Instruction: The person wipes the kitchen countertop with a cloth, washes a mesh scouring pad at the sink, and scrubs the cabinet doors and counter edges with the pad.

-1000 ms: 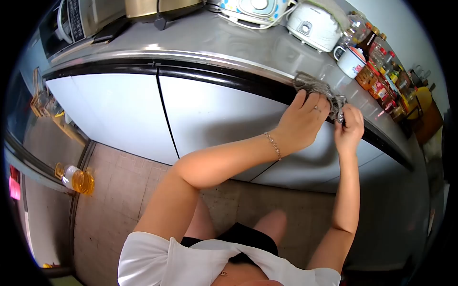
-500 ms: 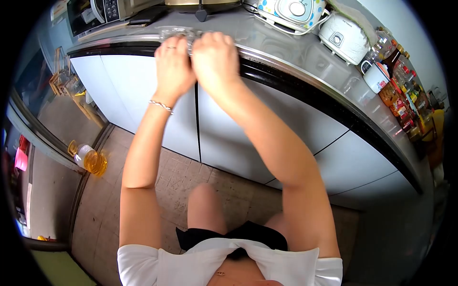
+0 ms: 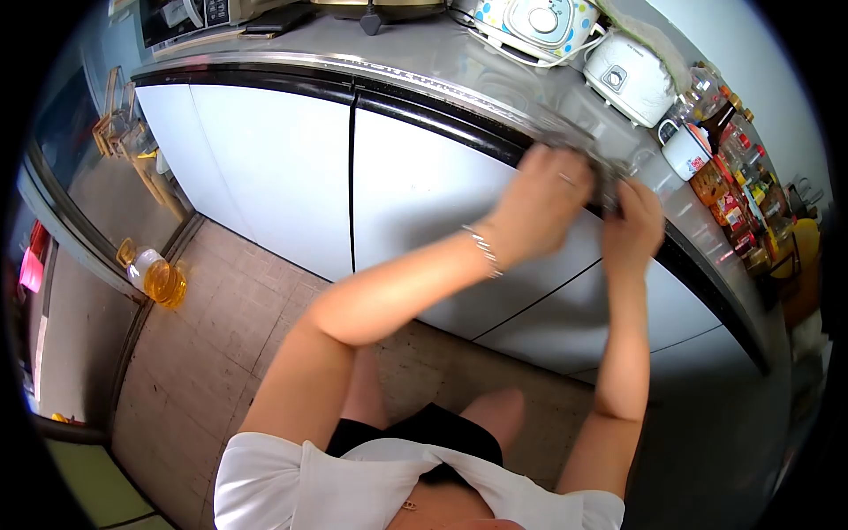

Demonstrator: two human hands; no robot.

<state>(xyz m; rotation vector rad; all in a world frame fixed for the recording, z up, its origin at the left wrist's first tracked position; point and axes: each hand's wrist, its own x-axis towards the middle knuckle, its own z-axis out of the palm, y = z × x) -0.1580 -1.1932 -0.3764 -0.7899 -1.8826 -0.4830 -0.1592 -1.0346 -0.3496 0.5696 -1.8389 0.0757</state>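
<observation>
Stainless-steel table (image 3: 424, 55) spanned the upper frame. At right of upper centre, the left hand (image 3: 541, 199) and right hand (image 3: 634, 225) gripped a motion-blurred grey cloth (image 3: 607, 177) at the table's front edge. Edge wiping appeared in hand; the next stroke called for even pressure and secure grips.

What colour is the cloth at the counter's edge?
The cloth looks grey-brown, though motion blur obscures any pattern; see the head view.
</observation>
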